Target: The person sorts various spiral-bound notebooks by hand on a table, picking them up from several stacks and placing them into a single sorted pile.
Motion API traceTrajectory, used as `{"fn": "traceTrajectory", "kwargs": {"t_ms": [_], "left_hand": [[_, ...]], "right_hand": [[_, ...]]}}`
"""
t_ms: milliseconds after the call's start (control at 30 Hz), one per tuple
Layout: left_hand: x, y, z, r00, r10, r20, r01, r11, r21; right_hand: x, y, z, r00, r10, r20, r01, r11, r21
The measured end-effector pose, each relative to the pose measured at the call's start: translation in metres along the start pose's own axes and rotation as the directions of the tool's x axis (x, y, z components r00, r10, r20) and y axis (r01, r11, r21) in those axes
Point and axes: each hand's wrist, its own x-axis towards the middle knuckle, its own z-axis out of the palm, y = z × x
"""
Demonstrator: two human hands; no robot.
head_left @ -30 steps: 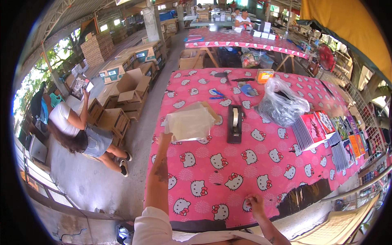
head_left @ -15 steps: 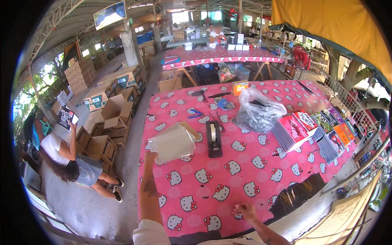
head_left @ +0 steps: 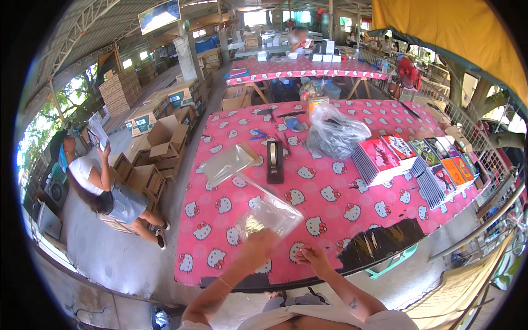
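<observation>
Left hand (head_left: pixel 258 242) grips a clear bag (head_left: pixel 269 213) lifted over the worktop (head_left: pixel 330 198), right hand (head_left: pixel 312 256) loosely curled at its four o'clock, empty, so opening the bag's mouth looks like the next call.

clear bag (head_left: pixel 268 213) in left hand (head_left: pixel 257 246) | cardboard boxes (head_left: pixel 159 137) left | screen (head_left: pixel 159 15) overhead
</observation>
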Motion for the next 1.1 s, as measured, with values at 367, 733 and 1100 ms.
{"fn": "traceTrajectory", "kwargs": {"t_ms": [367,733,1100], "left_hand": [[-0.040,0.151,0.042,0.976,-0.148,0.161,0.211,0.829,-0.518],[-0.122,0.051,-0.019,0.726,-0.591,-0.353,0.486,0.803,-0.345],[-0.469,-0.135,-0.269,-0.180,-0.644,-0.744,0.926,-0.366,0.092]], "right_hand": [[-0.079,0.024,-0.046,0.961,0.130,0.245,-0.201,0.935,0.292],[-0.062,-0.017,0.038,0.989,0.085,0.117,-0.079,0.995,-0.059],[0.017,0.051,0.194,0.863,0.240,0.444,-0.292,0.955,0.051]]}}
